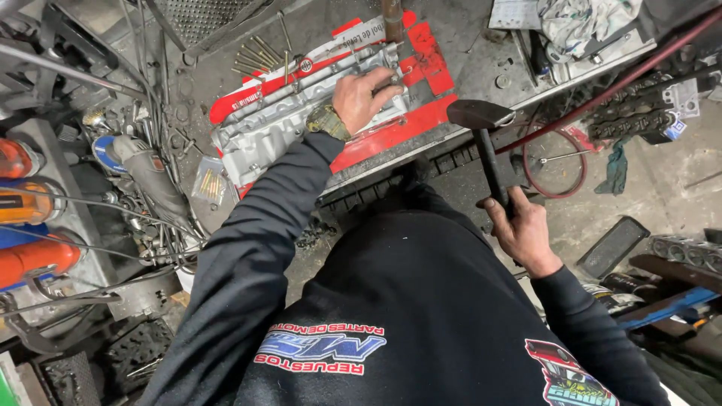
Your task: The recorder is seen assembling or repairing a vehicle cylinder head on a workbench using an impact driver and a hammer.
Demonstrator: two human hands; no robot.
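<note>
Left hand (pixel 363 96) pinching a small metal piece (pixel 394 77) on engine part (pixel 301 120) lying on red sheet (pixel 421 83); right hand (pixel 524 229) gripping hammer (pixel 485 139).

At the upper middle of the frame a silvery-grey metal engine part (pixel 301 113) is lying on a red sheet with white patches (pixel 421 113). A black-headed, black-handled hammer (pixel 485 143) is showing at right. Orange cylinders (pixel 30 225) are showing at left, a dark red hose (pixel 602 86) at upper right.
</note>
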